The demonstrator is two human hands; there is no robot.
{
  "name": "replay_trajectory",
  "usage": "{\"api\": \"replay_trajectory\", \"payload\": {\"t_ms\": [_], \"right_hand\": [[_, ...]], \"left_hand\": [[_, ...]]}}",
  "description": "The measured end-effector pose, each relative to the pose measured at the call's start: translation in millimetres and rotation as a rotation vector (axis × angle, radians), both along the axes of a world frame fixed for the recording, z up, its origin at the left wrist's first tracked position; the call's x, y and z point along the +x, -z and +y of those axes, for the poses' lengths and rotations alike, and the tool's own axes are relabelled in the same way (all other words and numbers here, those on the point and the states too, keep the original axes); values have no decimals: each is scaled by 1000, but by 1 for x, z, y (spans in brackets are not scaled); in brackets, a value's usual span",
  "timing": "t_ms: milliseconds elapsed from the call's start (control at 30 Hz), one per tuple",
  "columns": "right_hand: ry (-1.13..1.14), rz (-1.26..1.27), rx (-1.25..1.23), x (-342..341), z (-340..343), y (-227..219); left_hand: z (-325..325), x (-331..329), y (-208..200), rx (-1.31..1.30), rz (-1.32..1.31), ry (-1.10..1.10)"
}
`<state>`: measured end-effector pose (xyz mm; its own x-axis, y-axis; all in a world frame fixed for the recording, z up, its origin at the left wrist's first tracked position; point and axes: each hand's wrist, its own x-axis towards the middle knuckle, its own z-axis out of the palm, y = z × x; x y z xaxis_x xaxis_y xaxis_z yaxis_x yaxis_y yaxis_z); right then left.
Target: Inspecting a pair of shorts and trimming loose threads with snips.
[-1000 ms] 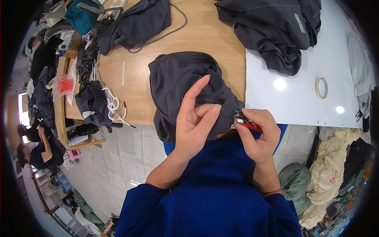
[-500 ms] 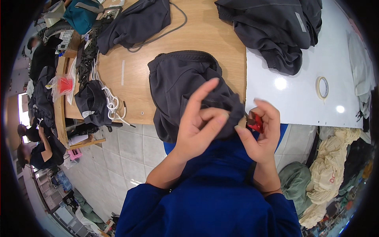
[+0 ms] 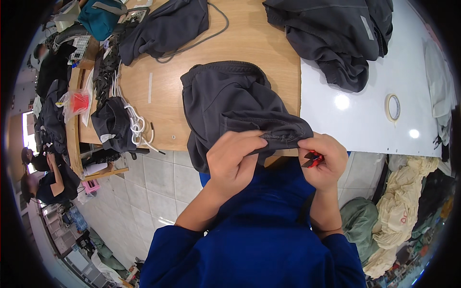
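A dark grey garment (image 3: 225,96) with a gathered, elastic-looking band lies on the wooden table and hangs over its near edge. My left hand (image 3: 233,161) is closed, pinching a stitched opening of it between thumb and fingers. At the right end of that same opening, my right hand (image 3: 324,161) grips the cloth with thumb and forefinger, so the edge is stretched between both hands. Tucked in the right palm is a pair of red thread snips (image 3: 314,159) with dark blades, partly hidden by the fingers.
More dark grey garments lie at the far left (image 3: 165,31) and far right (image 3: 336,38). A tape roll (image 3: 392,107) rests on the white tabletop. White cords (image 3: 137,122) hang at the left table edge. Cream cloth bundles (image 3: 396,206) are low right. Other people are at left.
Both hands have closed on the garment's edge; earlier the left forefinger was raised and the right fingers were looser. The blurred cloth end is now drawn out flat between them.
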<state>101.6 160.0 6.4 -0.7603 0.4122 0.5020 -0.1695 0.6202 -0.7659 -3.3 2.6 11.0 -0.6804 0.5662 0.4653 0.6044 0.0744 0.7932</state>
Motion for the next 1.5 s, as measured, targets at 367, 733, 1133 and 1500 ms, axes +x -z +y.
{"api": "replay_trajectory", "payload": {"t_ms": [367, 733, 1133, 1500], "right_hand": [[-5, -199, -394, 4, -17, -6], [-41, -117, -296, 4, -17, -11], [23, -90, -410, 10, -17, -11], [91, 69, -830, 13, -8, -12]], "left_hand": [[-3, 6, 3, 190, -458, 170], [3, -2, -7, -128, -359, 322], [-1, 2, 1, -177, -693, 452], [10, 4, 8, -22, -70, 24]]}}
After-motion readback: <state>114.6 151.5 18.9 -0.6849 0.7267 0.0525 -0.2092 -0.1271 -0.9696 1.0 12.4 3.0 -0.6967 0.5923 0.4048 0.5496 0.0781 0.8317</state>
